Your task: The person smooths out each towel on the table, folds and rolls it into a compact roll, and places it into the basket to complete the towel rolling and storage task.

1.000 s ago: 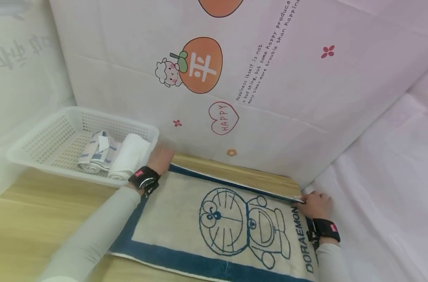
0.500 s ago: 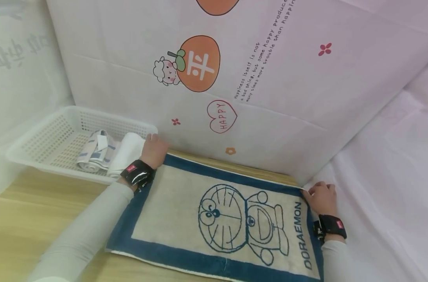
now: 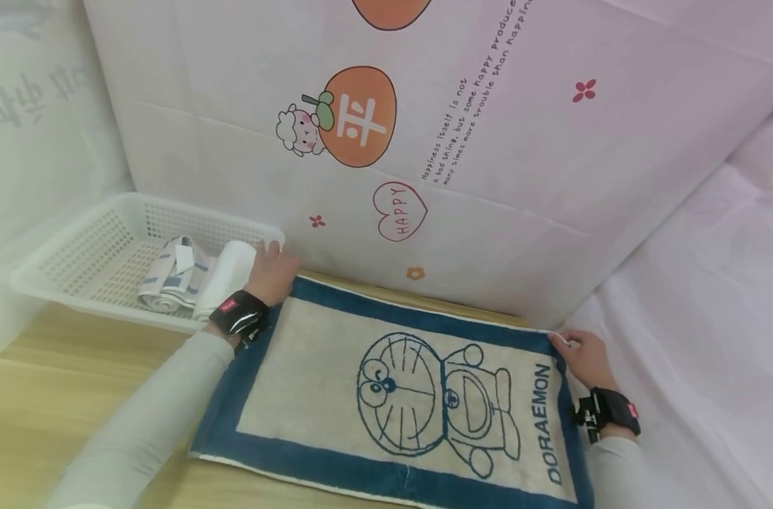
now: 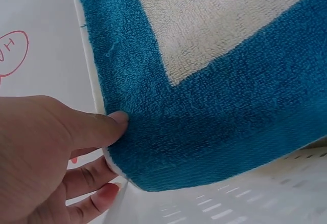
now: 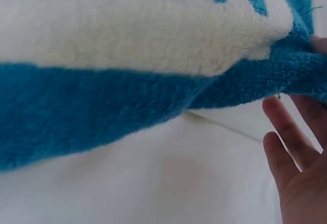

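A beige towel with a wide blue border, a blue cartoon figure and the word DORAEMON lies spread out before me. My left hand pinches its far left corner; the left wrist view shows the thumb on top of the blue border and the fingers beneath. At the far right corner my right hand pinches the towel's edge. The right wrist view has that corner bunched at the hand, the blue border sagging beside it and two fingers extended below.
A white plastic basket stands at the left, close to my left hand. Inside are a rolled white towel and a rolled striped towel. A printed cloth wall rises behind the wooden table.
The towel's far edge has shifted away toward the back wall, covering more of the wood strip there. My left hand has moved slightly left, my right hand slightly right.
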Demonstrator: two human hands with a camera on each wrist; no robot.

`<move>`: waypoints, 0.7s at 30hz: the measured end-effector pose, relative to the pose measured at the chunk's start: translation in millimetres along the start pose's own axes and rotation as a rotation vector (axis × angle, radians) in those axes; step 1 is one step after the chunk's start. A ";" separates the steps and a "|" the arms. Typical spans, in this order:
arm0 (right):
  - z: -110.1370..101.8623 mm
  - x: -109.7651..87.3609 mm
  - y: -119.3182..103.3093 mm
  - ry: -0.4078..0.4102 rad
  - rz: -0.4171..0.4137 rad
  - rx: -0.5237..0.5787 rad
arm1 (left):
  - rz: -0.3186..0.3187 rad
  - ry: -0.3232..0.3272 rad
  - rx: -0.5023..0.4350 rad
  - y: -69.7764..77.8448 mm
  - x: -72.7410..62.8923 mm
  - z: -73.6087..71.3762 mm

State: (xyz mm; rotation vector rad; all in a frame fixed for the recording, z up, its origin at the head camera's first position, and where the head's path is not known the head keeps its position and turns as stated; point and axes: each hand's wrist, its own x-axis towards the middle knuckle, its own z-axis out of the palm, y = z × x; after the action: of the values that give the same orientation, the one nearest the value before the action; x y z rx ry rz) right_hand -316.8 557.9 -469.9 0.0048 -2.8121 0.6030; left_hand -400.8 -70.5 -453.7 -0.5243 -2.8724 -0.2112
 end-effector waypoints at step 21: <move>-17.3 -4.0 -1.7 -0.180 0.153 -0.059 | 0.016 -0.005 -0.026 -0.3 -5.1 -6.0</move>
State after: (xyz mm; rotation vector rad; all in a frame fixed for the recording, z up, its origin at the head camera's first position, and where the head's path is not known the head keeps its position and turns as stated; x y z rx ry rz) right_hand -308.4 563.1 -455.0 -0.1775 -3.0244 0.5789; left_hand -395.1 -73.6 -449.1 -0.5526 -2.8727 -0.2448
